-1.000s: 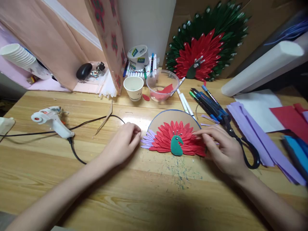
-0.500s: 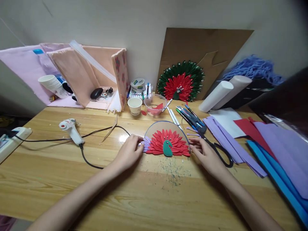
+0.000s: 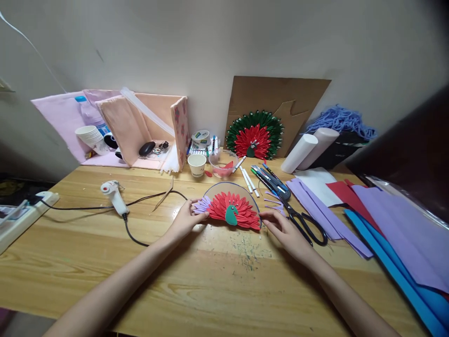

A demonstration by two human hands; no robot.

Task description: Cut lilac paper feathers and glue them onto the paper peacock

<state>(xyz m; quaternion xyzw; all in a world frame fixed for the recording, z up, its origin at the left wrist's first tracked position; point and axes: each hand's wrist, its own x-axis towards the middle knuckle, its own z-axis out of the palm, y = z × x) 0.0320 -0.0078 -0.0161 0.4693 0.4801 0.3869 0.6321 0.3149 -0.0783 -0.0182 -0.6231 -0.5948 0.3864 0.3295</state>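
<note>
A paper peacock (image 3: 231, 206) has red petal feathers, a green body and a rounded cardboard backing with a dark blue rim. A few purple feathers (image 3: 201, 206) fan out at its left end. My left hand (image 3: 187, 219) pinches that left end between thumb and fingers. At the opposite edge, my right hand (image 3: 285, 230) is closed on the backing. The peacock is slightly tilted above the wooden table. Just right of it are loose purple strips (image 3: 274, 201) and black-handled scissors (image 3: 307, 227).
A white glue gun (image 3: 115, 199) with a black cord lies left, near tweezers (image 3: 164, 194). Behind are a paper cup (image 3: 197, 165), a clear bowl (image 3: 223, 164), markers and a finished red-green peacock (image 3: 254, 135). Purple sheets (image 3: 403, 234) and blue sheets (image 3: 386, 267) lie right.
The whole view has shifted upward. The paper peacock, held by both hands, now sits further left in view and is slightly tilted, its right end lower.
</note>
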